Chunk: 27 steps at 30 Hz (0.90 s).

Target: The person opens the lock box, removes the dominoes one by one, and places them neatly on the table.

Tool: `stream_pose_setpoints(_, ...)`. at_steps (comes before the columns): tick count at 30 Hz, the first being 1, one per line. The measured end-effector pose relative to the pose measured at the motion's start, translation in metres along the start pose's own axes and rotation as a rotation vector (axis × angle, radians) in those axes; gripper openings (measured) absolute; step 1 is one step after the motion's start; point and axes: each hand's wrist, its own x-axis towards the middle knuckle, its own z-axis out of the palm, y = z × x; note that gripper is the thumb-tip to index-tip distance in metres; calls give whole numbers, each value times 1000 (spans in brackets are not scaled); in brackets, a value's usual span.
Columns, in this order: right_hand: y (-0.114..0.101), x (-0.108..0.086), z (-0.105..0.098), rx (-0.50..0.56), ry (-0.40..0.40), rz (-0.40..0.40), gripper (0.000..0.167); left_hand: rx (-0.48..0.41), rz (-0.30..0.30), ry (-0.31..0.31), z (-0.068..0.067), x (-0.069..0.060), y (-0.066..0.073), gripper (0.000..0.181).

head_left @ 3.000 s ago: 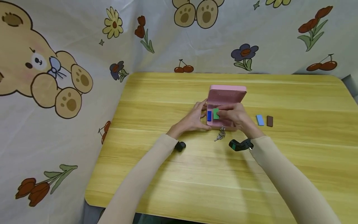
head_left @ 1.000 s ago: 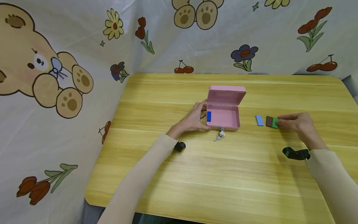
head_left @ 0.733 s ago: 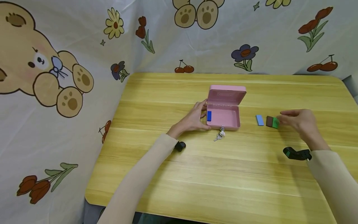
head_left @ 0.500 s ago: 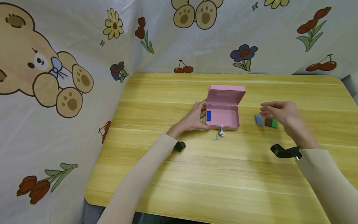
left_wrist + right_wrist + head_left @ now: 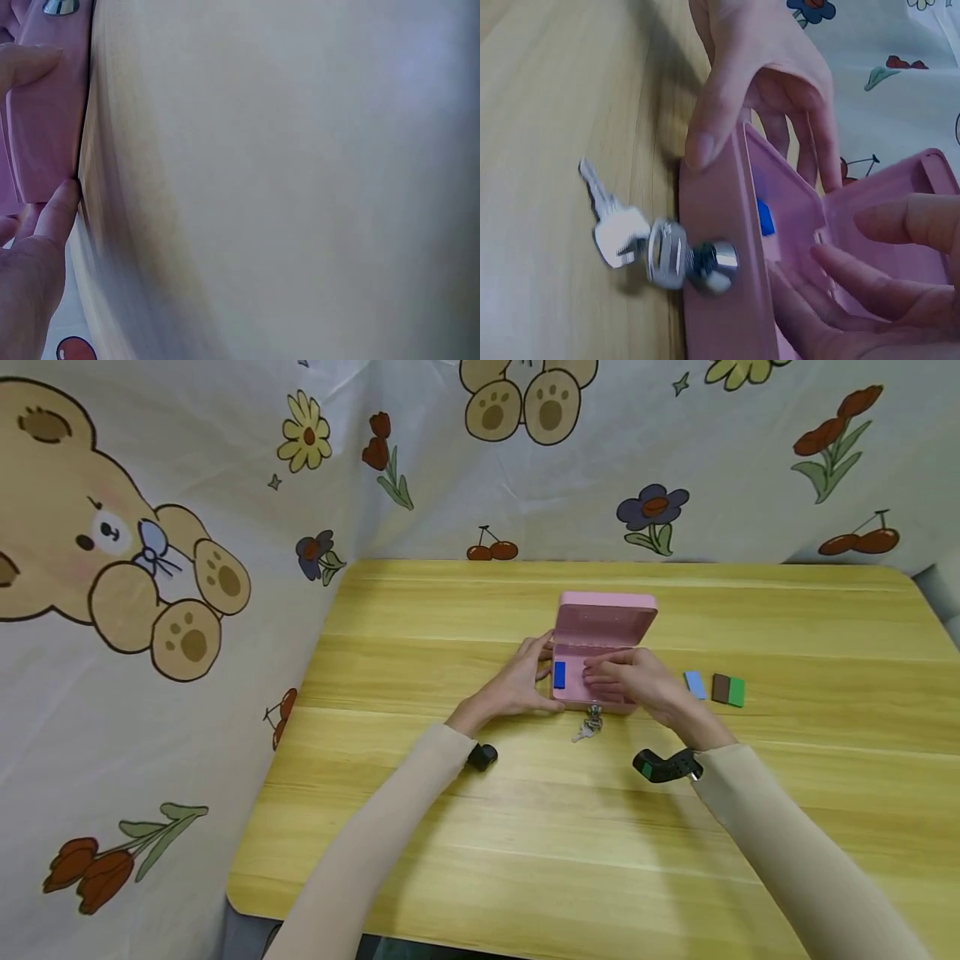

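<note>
A pink metal cash box point(image 5: 573, 703) stands on the table with its lid point(image 5: 603, 620) raised. My left hand point(image 5: 513, 681) grips its left end, thumb at the front wall and fingers round the side; the left wrist view point(image 5: 34, 270) catches this hand against the box wall. One dark blue block point(image 5: 559, 675) lies at the left inside the box. My right hand point(image 5: 637, 683) reaches over the box interior, with thumb and fingers apart and nothing between them in the right wrist view point(image 5: 900, 277). It hides the box's right part.
Keys point(image 5: 619, 229) hang from the lock point(image 5: 716, 266) on the box front. To the right of the box, a light blue block point(image 5: 695, 685) lies beside a brown block point(image 5: 721, 688) and a green block point(image 5: 737, 692), which touch. A patterned cloth point(image 5: 420, 460) borders the wooden table point(image 5: 525, 843).
My right hand took the green block out of the box, set it against the brown block and let go, then came back left over the box. My left hand stayed put.
</note>
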Motion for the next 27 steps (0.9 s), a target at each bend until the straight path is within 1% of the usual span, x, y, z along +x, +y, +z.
stream_pose_setpoints(3, 1, 9, 5, 106, -14, 31, 49, -4, -3, -3, 1, -1, 1, 125)
stream_pose_setpoints(6, 1, 15, 7, 203, -20, 34, 51, -2, -9, -7, 1, -1, 3, 126)
stream_pose_setpoints(10, -2, 20, 8, 281, -28, 44, 52, -6, -6, -8, 1, -1, 2, 126)
stream_pose_setpoints(13, -5, 24, 10, 319, -29, 75, 50, 4, 1, -5, -1, -1, 2, 125)
stream_pose_setpoints(18, -8, 28, 12, 346, -39, 84, 46, 38, 5, -4, -1, -2, 2, 125)
stream_pose_setpoints(27, -5, 30, 14, 401, -28, 117, 47, 51, 4, -9, -1, -1, 1, 124)
